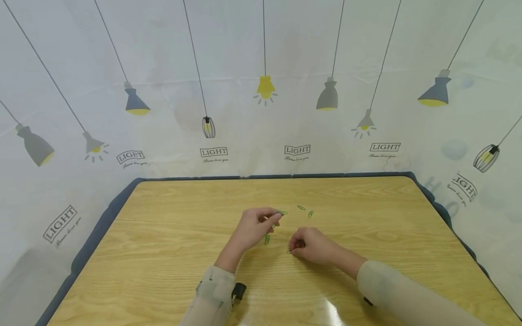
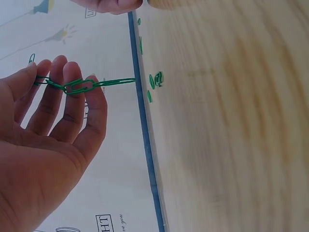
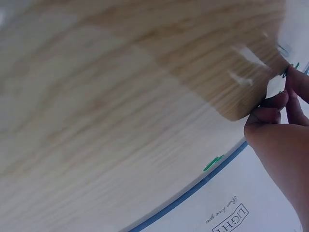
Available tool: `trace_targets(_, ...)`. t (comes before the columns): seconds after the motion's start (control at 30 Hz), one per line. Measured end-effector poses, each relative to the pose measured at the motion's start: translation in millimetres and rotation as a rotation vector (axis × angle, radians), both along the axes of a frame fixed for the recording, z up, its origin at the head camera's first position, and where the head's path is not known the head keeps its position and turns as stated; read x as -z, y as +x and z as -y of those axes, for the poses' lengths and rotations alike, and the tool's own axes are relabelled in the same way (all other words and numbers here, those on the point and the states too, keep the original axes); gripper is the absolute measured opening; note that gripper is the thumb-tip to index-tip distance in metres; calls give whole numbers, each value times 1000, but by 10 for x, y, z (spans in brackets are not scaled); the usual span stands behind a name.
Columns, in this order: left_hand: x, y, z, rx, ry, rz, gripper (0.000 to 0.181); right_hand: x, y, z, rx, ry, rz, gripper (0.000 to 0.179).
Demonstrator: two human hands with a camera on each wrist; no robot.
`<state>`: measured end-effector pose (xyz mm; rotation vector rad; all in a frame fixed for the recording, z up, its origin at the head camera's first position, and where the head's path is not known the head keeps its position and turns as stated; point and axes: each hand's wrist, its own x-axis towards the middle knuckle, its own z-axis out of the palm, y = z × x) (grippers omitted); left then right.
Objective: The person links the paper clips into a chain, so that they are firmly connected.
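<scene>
While pinching green clip chain [image 2: 94, 84] in L hand [image 1: 257, 225] above tabletop [image 1: 183, 217] & apparently single clip [image 1: 289, 251] in R hand [image 1: 311, 244], seems mid-linking, so prob. must next hook clip onto chain's end.

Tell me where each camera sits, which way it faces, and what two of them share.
Head: worn on the head, facing forward and down at the wooden table and printed backdrop; sleeved arms, left grip and right grip show.
Left wrist: on that wrist, facing the chain of green paper clips; left grip at left, part of right grip at top.
Right wrist: on that wrist, facing across the table; right grip at right edge.
Shared: head and left wrist both show both grips and the table.
</scene>
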<state>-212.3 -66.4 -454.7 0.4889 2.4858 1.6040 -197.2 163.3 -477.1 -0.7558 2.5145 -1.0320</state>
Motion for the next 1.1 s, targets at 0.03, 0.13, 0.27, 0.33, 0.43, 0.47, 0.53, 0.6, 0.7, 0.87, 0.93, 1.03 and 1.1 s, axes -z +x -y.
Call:
trace_targets(0.03,1,3,-2,2,-2,2,29,0,7,5,-6,5,-13,7)
trace_targets(0.13,1,17,-4,2,-7,13,29,1,31,14,-21,19,-39,8)
trace_targets(0.27,1,34,-6,10,-10,14,29,7,37,17,19,39,-39,5)
trace_targets(0.33,2,36,-7,17,-10,12,30,6,24,12,73,42,-44,4)
trace_targets(0.43,5,32,-5,16,-13,15,30,-22,-17,-7,169,30,-53,3)
trace_targets(0.47,1,32,-4,13,-14,17,30,-45,-37,-19,197,18,-49,3)
trace_targets(0.53,-5,26,-2,12,-18,16,30,-120,-79,-42,243,-20,-36,4)
trace_targets(0.6,-11,21,-2,14,-21,16,30,-226,-121,-62,282,-75,-14,6)
trace_targets(0.7,-11,8,-5,23,-22,10,31,-412,-168,-77,322,-181,24,12)
trace_targets(0.87,-14,1,-16,31,-28,1,30,-664,-197,-49,356,-332,79,22)
trace_targets(0.93,-17,1,-21,33,-27,-4,30,-716,-197,-21,361,-357,90,24)
trace_targets(1.03,-23,2,-28,32,-30,-14,30,-742,-176,24,360,-367,92,23)
trace_targets(1.1,-26,4,-31,28,-28,-10,30,-731,-162,54,363,-379,97,20)
